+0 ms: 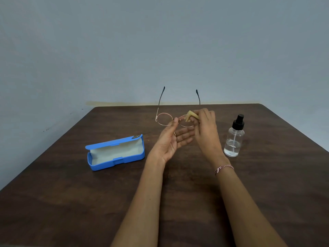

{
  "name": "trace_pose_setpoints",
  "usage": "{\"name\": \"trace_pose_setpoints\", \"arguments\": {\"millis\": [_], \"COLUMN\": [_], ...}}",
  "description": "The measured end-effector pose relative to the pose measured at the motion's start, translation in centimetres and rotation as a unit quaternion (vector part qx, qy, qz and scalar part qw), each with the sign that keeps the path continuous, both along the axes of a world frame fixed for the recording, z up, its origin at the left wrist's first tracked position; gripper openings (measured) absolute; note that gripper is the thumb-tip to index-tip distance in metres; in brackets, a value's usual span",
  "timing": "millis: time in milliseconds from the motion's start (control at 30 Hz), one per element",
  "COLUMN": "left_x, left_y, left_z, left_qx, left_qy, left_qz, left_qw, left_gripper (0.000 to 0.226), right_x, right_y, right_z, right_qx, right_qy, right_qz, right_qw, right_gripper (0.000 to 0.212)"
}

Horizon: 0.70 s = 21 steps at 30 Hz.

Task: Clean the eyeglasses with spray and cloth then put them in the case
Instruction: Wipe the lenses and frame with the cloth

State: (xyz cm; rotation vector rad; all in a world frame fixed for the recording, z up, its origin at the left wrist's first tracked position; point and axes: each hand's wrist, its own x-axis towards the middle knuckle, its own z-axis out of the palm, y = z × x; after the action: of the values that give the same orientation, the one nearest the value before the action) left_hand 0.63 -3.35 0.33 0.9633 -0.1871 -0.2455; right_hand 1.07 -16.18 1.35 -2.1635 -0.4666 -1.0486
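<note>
Thin rose-gold eyeglasses with round lenses are held above the table, their dark-tipped temples unfolded and pointing away from me. My left hand pinches the bridge between thumb and finger, palm up. My right hand presses a small beige cloth against the right lens. A blue glasses case lies open on the table to the left, its pale lining showing. To the right stands a clear spray bottle with a black nozzle, upright and apart from my hands.
Everything rests on a dark brown wooden table pushed against a plain grey-blue wall. The table's far edge runs just behind the glasses. A braided bracelet circles my right wrist.
</note>
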Motion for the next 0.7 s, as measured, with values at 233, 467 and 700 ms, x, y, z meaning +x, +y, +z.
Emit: {"name": "trace_pose_setpoints", "arguments": {"millis": [233, 467, 700], "left_x": [0.5, 1.7, 2.2], "left_y": [1.4, 2.2, 2.1], "left_z": [-0.3, -1.1, -0.9], "left_qx": [-0.043, -0.109, -0.144], "left_qy": [-0.031, -0.039, -0.091], "left_qz": [0.03, -0.009, -0.087], "left_qw": [0.998, 0.993, 0.982], "left_gripper": [0.05, 0.085, 0.055], "right_x": [-0.1, -0.1, -0.1], "right_y": [-0.9, -1.1, -1.6], "right_z": [0.2, 0.1, 0.4], "right_qx": [0.135, 0.134, 0.114], "right_qy": [0.087, 0.129, 0.177], "right_qz": [0.044, 0.058, 0.048], "right_qw": [0.986, 0.981, 0.976], "right_gripper": [0.014, 0.024, 0.027]}}
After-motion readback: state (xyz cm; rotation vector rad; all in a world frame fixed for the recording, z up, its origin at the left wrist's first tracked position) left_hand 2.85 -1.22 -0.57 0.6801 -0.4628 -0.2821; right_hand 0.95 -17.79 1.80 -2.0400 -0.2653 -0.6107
